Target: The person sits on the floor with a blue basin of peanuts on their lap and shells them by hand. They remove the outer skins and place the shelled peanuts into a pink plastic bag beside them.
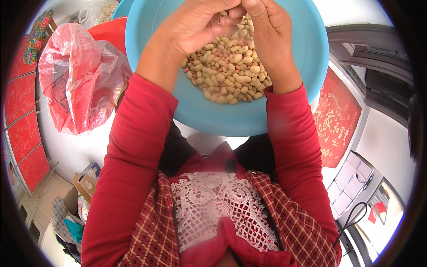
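My hands meet over a wide blue plastic basin (pixel 220 125), their fingertips close together at the top edge of the view. My left hand (pixel 196 26) has its fingers curled, with what looks like a peanut or piece of shell (pixel 223 14) between them. My right hand (pixel 275 36) pinches thumb against fingers beside it; whatever lies between those tips is hidden. Below both hands, a heap of peanuts in their shells (pixel 230 78) covers the middle of the basin, with pinkish shelled kernels (pixel 223 59) scattered among them.
A red and clear plastic bag (pixel 83 80) stands left of the basin, near a red surface (pixel 110 31). Behind it is another clear bag (pixel 96 13). A cardboard box (pixel 85 183) sits at lower left. To the right lies a red mat (pixel 338 116) bearing writing.
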Demonstrator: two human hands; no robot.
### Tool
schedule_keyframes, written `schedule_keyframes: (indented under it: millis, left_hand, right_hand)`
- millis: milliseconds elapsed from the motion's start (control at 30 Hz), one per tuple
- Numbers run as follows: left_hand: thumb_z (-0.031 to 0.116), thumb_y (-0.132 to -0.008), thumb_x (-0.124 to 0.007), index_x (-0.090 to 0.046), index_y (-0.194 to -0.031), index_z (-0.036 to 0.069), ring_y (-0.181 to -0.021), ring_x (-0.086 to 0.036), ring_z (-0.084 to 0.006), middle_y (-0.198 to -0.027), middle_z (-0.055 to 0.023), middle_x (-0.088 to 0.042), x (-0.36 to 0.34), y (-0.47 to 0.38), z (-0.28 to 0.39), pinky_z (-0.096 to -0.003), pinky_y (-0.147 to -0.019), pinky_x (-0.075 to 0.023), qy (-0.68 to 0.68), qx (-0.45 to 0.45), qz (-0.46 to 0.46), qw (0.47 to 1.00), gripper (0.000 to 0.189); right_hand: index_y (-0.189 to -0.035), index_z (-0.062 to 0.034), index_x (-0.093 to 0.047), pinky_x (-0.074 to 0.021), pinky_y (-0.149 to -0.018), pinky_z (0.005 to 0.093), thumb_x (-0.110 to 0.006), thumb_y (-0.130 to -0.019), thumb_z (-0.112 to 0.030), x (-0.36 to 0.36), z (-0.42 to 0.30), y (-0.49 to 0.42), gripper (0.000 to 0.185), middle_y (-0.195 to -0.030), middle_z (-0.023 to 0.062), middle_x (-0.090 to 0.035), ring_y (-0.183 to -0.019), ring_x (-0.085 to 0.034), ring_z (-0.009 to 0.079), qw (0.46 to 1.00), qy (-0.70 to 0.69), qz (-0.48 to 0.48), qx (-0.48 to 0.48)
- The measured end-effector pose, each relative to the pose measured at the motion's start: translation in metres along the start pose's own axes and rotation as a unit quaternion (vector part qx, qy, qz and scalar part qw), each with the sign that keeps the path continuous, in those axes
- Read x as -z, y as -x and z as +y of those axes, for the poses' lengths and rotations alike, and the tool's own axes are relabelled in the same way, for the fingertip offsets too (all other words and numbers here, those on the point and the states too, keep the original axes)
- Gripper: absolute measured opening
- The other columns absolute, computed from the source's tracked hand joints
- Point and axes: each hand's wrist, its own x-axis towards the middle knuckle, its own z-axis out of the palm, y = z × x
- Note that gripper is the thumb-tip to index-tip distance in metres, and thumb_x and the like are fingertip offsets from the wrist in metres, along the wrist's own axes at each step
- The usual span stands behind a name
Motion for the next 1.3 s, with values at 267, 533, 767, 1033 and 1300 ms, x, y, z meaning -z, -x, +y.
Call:
schedule_keyframes:
  millis: [267, 533, 767, 1033, 1300]
  left_hand:
    - [0.038, -0.096, -0.073, -0.065, -0.085, 0.014, -0.066, -0.053, -0.0091, -0.075, 0.0028, -0.061, -0.002, -0.006, -0.02, -0.024, -0.055, -0.0418, 0.067, -0.029, 0.035, 0.997, 0.027]
    - [0.034, -0.099, -0.07, -0.065, -0.094, 0.015, -0.064, -0.054, -0.0078, -0.075, 0.0035, -0.062, -0.011, -0.007, -0.027, -0.0202, -0.049, -0.0364, 0.079, -0.061, 0.076, 0.992, 0.021]
    - [0.033, -0.098, -0.071, -0.063, -0.098, 0.016, -0.061, -0.053, -0.0067, -0.075, 0.0034, -0.062, -0.019, -0.007, -0.029, -0.0201, -0.049, -0.0348, 0.046, -0.098, 0.085, 0.991, 0.019]
    - [0.034, -0.098, -0.072, -0.064, -0.092, 0.017, -0.06, -0.053, -0.0073, -0.073, 0.004, -0.061, -0.022, -0.007, -0.032, -0.0215, -0.049, -0.0356, 0.019, -0.103, 0.137, 0.985, 0.02]
    - [0.022, -0.095, -0.074, -0.068, -0.095, 0.012, -0.065, -0.055, -0.0064, -0.078, 0.0011, -0.064, -0.021, -0.012, -0.03, -0.0214, -0.052, -0.0394, -0.012, -0.113, 0.054, 0.992, 0.012]
  right_hand:
    - [-0.104, 0.0018, -0.068, -0.0488, -0.067, 0.0356, -0.052, -0.104, -0.012, -0.008, 0.013, 0.001, 0.021, -0.08, 0.0132, -0.066, -0.072, -0.063, 0.024, 0.974, 0.16, 0.101, 0.122]
    - [-0.095, 0.0005, -0.065, -0.0453, -0.06, 0.0285, -0.051, -0.106, -0.016, -0.018, 0.014, 0.006, 0.024, -0.076, 0.0034, -0.062, -0.069, -0.058, 0.0116, 0.991, 0.026, 0.13, 0.026]
    - [-0.099, -0.0055, -0.065, -0.0428, -0.056, 0.0185, -0.049, -0.111, -0.022, -0.027, 0.007, 0.012, 0.026, -0.08, -0.0038, -0.061, -0.069, -0.054, 0.0027, 0.975, -0.119, 0.163, -0.098]
    - [-0.099, -0.0066, -0.065, -0.0395, -0.053, 0.0191, -0.049, -0.111, -0.024, -0.034, 0.012, 0.008, 0.027, -0.077, -0.0049, -0.057, -0.065, -0.05, 0.0024, 0.957, -0.194, 0.187, -0.104]
    - [-0.095, -0.0063, -0.061, -0.0437, -0.054, 0.0236, -0.042, -0.112, -0.029, -0.022, 0.021, 0.006, 0.034, -0.077, 0.0008, -0.059, -0.065, -0.056, 0.0104, 0.943, -0.195, 0.215, -0.165]
